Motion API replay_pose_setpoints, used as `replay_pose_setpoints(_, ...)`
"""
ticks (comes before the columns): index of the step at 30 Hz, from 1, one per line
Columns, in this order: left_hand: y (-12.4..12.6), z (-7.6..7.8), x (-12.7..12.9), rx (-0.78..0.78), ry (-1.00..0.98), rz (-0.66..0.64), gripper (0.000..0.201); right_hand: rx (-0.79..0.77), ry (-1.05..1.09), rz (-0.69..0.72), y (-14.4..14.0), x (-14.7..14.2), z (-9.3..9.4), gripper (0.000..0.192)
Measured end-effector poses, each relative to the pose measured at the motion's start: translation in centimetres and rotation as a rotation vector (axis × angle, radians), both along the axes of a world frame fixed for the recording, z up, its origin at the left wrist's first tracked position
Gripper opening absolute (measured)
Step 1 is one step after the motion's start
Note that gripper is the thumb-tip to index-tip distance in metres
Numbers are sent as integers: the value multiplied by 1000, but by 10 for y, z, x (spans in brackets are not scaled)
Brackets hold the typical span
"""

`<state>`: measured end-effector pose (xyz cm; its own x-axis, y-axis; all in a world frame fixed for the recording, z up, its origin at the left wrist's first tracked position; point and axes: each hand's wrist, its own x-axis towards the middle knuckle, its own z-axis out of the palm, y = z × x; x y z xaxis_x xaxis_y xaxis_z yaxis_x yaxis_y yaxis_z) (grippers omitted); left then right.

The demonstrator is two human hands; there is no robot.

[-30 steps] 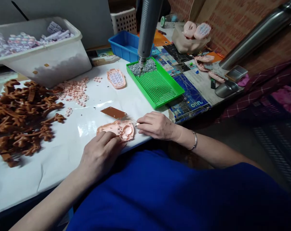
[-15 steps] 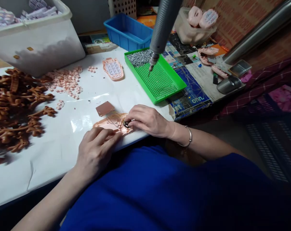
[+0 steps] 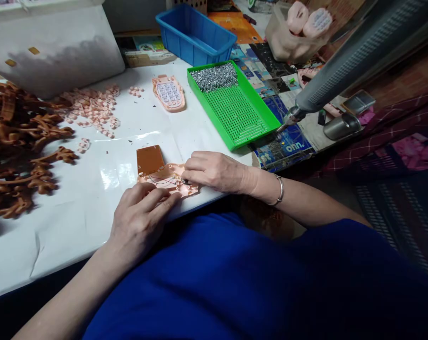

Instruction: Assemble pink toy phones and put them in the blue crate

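In the head view, your left hand [image 3: 139, 212] lies over the near left part of an open pink shell [image 3: 191, 190], its fingers bent and the tips on the shell; you can't be told from here whether it grips the edge or only steadies it. The shell sits on the white tabletop [image 3: 75, 231], close to the edge in front of you, hollow side up. Your right hand [image 3: 217, 172] comes in from the right, fingers drawn together, the tips at a small dark part [image 3: 184, 181] within the shell; whether you pinch it or press on it cannot be told, as your fingers cover most of it. Thin wires [image 3: 162, 179] cross the shell's inside, and a flat brown panel [image 3: 150, 159] is just beyond its far left side. Farther off you have a second pink shell with a keypad [image 3: 169, 94], and right of that a green tray [image 3: 238, 111] with silver screws [image 3: 216, 78] heaped at its far end. A grey driver [image 3: 323, 85] slants in from the upper right, its tip near the tray's right corner. Brown pieces [image 3: 22, 151] are piled to your left, small pink bits [image 3: 93, 108] beside them
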<state>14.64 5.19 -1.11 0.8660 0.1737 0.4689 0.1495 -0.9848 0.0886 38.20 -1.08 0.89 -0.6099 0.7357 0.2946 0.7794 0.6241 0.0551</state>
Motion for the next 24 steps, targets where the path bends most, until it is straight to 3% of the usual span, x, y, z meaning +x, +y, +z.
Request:
replay_pose_setpoints(5,0,2,0,-38,-4,-6,30,-78,-39,20,2,-3,5,35)
replay_pose_setpoints(9,-3,9,5,54,-39,0,20,-118,3,-13,1,-4,1,35)
replay_pose_setpoints(16,-11,16,23,227,3,75,24,-140,315,-16,-3,4,6,27)
replay_pose_setpoints(20,-12,16,25,239,53,102,32,-168,423,-129,22,6,13,20)
replay_pose_setpoints(24,-12,17,25,227,90,108,33,-314,230,-147,64,-5,14,42)
